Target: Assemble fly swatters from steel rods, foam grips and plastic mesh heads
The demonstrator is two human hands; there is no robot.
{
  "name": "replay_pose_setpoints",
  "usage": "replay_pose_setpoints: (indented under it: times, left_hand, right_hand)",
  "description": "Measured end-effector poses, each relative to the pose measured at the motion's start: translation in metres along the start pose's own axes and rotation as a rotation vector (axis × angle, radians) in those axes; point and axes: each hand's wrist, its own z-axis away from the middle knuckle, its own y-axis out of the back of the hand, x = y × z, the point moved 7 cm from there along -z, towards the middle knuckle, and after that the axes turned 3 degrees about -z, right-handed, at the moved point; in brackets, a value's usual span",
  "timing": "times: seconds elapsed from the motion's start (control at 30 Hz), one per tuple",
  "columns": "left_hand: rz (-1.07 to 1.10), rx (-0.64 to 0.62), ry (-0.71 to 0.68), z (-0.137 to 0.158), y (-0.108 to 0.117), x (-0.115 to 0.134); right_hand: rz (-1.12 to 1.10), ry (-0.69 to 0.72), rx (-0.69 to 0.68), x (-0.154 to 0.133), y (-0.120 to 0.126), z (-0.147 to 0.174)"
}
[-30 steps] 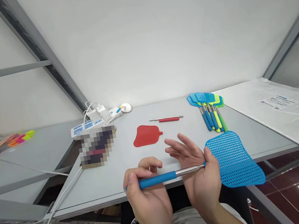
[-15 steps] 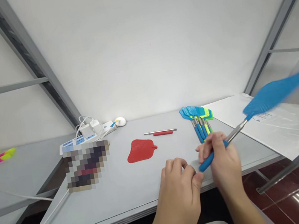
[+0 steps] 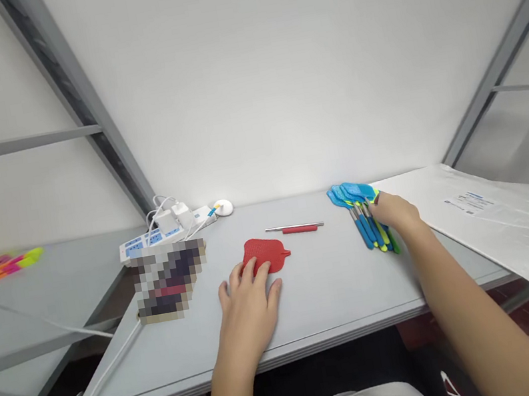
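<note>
My left hand [image 3: 249, 305] lies with fingers spread, its fingertips on the lower edge of a red fly swatter head [image 3: 267, 250]. Behind that head, a thin metal rod [image 3: 294, 226] and a red handle grip [image 3: 299, 229] lie side by side. My right hand [image 3: 396, 211] reaches to the pile of fly swatters, its fingers closed around the shaft of a blue fly swatter [image 3: 360, 190]; part of the grip is hidden. Blue and green handles [image 3: 363, 229] of the pile point toward me.
A white power strip [image 3: 150, 241] with plugged-in chargers stands at the back left, beside a round white device [image 3: 223, 207]. A pixelated object [image 3: 172, 282] lies in front of it. White plastic packaging [image 3: 490, 214] covers the right side. Colourful items [image 3: 11, 262] lie far left.
My right hand has carried the blue fly swatter from above the table's front edge to the pile. My left hand has moved left and forward onto the red head, and its fingers have spread.
</note>
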Motion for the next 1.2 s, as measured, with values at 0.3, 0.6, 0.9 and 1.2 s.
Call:
replay_pose_setpoints:
  times: [0.3, 0.6, 0.9, 1.2]
  left_hand:
    - [-0.068, 0.092, 0.043, 0.005, 0.005, 0.006]
    - [-0.097, 0.128, 0.103, 0.012, 0.011, 0.006]
    - [0.156, 0.208, 0.032, 0.017, 0.026, 0.013]
    - [1.636, 0.061, 0.193, 0.046, -0.013, 0.086]
  right_hand:
    - [0.105, 0.422, 0.03, -0.086, 0.003, 0.039]
    - [0.072, 0.975, -0.266, -0.199, -0.082, 0.09]
    - [-0.085, 0.905, -0.287, -0.188, -0.073, 0.127]
    - [-1.305, 0.745, -0.203, -0.161, 0.018, 0.206]
